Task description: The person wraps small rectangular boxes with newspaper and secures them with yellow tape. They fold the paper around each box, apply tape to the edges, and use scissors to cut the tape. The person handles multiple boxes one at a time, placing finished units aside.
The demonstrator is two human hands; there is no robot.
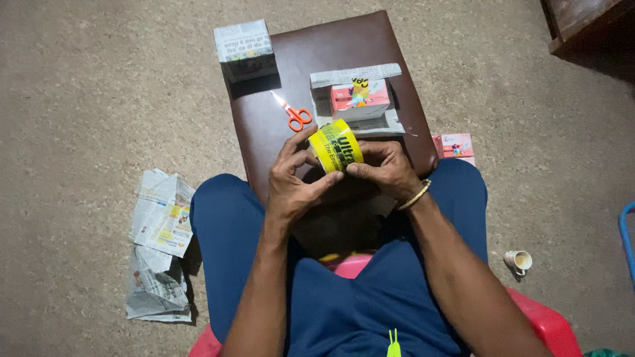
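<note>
While both hands work at the roll: I see my left hand [291,178] and right hand [383,168] closed around the yellow tape roll [336,145], held upright just above the near edge of the brown stool [264,125].
Grip: left thumb and fingers curl over the roll's left face and lower rim; right fingertips pinch the roll's near right rim, as if picking at the tape end. No loose strip of tape shows yet.
Done so far, as I judge it: one newspaper-wrapped box [245,49] stands finished at the stool's far left corner.
In hand: a pink box [359,98] sits on a newspaper sheet [357,76] whose flaps are raised but not closed or taped.
Left to do: I would say that box wants folding and taping; another pink box [454,145] waits on the floor beside my right knee.
Tools: orange scissors [296,114] lie on the stool, just beyond my left hand, blades pointing away.
Edges: the wrapped box overhangs the far left corner; the half-wrapped one sits near the right edge.
Open room: bare stool surface between scissors and wrapped box; spare newspapers [161,244] lie on the floor to my left, a small cup [518,261] on the floor to my right, both well apart from the hands.
</note>
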